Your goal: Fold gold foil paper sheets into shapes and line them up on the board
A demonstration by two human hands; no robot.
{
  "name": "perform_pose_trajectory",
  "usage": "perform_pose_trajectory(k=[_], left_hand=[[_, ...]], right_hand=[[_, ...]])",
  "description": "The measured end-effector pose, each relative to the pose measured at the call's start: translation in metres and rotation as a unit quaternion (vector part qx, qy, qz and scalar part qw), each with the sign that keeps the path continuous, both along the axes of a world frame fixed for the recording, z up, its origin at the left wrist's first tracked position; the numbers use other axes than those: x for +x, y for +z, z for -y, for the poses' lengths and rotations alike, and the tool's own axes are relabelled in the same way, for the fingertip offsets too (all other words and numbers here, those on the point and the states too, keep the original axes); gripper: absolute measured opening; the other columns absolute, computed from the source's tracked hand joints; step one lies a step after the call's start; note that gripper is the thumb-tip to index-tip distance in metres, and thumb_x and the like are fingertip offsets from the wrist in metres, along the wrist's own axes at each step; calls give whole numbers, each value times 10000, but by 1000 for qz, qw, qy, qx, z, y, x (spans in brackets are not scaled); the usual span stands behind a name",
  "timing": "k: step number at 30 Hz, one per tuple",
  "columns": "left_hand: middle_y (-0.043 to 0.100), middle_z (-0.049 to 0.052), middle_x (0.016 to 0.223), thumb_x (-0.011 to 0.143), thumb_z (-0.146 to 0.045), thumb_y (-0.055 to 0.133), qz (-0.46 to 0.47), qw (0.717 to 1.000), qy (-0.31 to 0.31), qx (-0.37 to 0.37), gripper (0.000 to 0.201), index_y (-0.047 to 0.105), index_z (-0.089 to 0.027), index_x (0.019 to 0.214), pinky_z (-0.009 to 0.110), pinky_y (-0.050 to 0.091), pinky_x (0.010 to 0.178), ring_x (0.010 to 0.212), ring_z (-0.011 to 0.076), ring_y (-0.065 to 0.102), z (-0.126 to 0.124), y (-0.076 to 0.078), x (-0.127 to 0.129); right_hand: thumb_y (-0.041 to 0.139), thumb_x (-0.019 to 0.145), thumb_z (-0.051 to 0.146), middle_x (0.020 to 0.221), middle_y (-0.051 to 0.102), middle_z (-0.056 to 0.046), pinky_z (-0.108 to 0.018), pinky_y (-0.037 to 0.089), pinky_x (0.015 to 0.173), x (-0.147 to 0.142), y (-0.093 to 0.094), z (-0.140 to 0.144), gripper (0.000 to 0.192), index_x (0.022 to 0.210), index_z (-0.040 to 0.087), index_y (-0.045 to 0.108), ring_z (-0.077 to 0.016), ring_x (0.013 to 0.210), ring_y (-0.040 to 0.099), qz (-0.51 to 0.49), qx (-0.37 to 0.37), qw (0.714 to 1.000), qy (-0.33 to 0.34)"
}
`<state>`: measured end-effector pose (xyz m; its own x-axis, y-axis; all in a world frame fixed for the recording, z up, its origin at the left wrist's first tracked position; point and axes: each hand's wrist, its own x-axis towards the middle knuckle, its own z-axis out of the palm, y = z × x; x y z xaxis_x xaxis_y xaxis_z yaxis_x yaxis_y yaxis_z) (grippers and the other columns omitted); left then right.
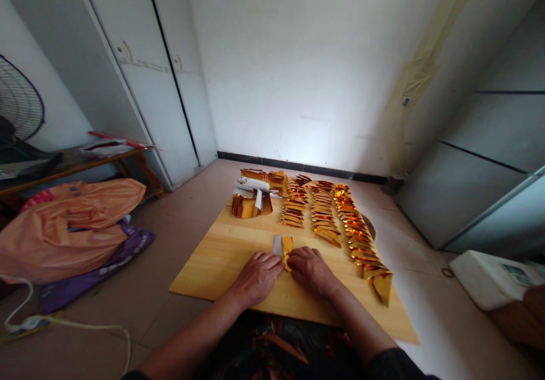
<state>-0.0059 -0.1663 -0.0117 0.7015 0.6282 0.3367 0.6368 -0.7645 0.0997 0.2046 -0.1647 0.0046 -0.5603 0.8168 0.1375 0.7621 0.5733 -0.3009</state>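
Both hands press down together on a small piece of gold foil paper [286,249] at the near middle of a pale wooden board [221,261]. Fingers of the left hand [256,275] are curled with the tips on the paper's left edge, while the right hand [312,269] lies just beside it, fingertips pinching the paper's near right corner — the two hands almost touch over the fold. Only the far end of the paper shows, gold on the right and silvery-white on the left; how it is creased under the fingers is hard to tell from this height. Beyond the hands, toward the far side of the board, three rows of folded gold pieces [323,209] lie overlapped like tiles, and the rightmost row runs down along the board's right edge to a larger folded piece at the near right. At the far left of the board sits a loose pile of unfolded foil sheets [251,198], some curled with their white backs up. The board rests on a tiled floor [179,221]. To the left lie an orange plastic bag [72,226] on a purple bag [102,266], with a white cord [85,329] trailing near them — and a fan [19,104] stands at the far left.
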Motion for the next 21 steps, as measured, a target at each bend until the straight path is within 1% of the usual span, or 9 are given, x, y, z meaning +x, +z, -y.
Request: perform_pose_trajectory(k=[5, 7, 9, 12, 14, 16, 17, 19, 21], left_hand=[[636, 25, 1119, 911, -212, 460, -3, 1000, -1, -8, 243, 595, -275, 1103, 349, 373, 888, 1026, 161, 557, 1, 6, -4], [635, 23, 1128, 889, -204, 491, 1, 1000, 8, -15, 254, 596, -278, 1108, 345, 365, 884, 1024, 162, 558, 1, 5, -3], [643, 16, 1116, 861, -226, 538, 14, 999, 28, -23, 229, 612, -279, 1071, 354, 357, 878, 997, 170, 565, 2, 3, 1], [665, 17, 1043, 827, -296, 599, 44, 996, 73, -28, 179, 626, -258, 1000, 379, 338, 875, 941, 183, 572, 3, 0, 10], [672, 23, 974, 817, -308, 616, 54, 994, 97, -25, 216, 610, -251, 1025, 398, 324, 891, 913, 190, 570, 3, -2, 16], [668, 22, 909, 827, -288, 604, 53, 993, 108, -14, 216, 600, -254, 1040, 424, 304, 920, 890, 194, 564, 3, -2, 21], [662, 19, 878, 837, -275, 590, 51, 993, 111, -6, 184, 605, -255, 1019, 439, 292, 936, 874, 192, 562, 3, -3, 23], [648, 11, 826, 859, -257, 555, 46, 992, 113, 12, 105, 624, -249, 938, 471, 264, 973, 838, 182, 556, 3, -4, 25], [637, 4, 794, 879, -242, 519, 46, 992, 117, 31, 115, 632, -239, 857, 496, 234, 1010, 802, 166, 552, 3, -5, 25]], right_hand=[[545, 840, 194, 1121, 623, -33, -331, 334, 877, 1, 0, -1, 178, 982, 255, 634, -188, 1041, 501, 2, 5, 1000, 1], [538, 847, 195, 1121, 626, -29, -328, 339, 865, 4, 1, -3, 190, 989, 268, 641, -187, 1032, 510, 4, 8, 1000, 11], [542, 852, 205, 1116, 632, -21, -322, 342, 847, 7, 2, -6, 201, 1002, 286, 648, -185, 1019, 520, 4, 12, 999, 31], [556, 862, 251, 1103, 642, -16, -313, 346, 827, 12, 1, -12, 201, 1026, 307, 658, -182, 1004, 529, 1, 18, 998, 58], [547, 878, 288, 1100, 645, -23, -311, 346, 828, 14, -2, -15, 204, 1044, 312, 663, -179, 995, 530, -2, 25, 998, 64], [524, 897, 314, 1101, 646, -28, -315, 343, 834, 15, -5, -16, 217, 1064, 313, 662, -177, 992, 528, -4, 31, 997, 66], [509, 907, 326, 1103, 646, -31, -317, 341, 837, 15, -6, -17, 226, 1075, 313, 660, -177, 992, 527, -6, 32, 997, 67], [483, 924, 353, 1107, 646, -36, -322, 338, 838, 15, -9, -17, 243, 1090, 312, 655, -179, 996, 525, -9, 33, 997, 68], [457, 936, 379, 1104, 649, -40, -327, 336, 835, 14, -9, -17, 259, 1084, 306, 657, -181, 988, 526, -15, 34, 997, 68]])
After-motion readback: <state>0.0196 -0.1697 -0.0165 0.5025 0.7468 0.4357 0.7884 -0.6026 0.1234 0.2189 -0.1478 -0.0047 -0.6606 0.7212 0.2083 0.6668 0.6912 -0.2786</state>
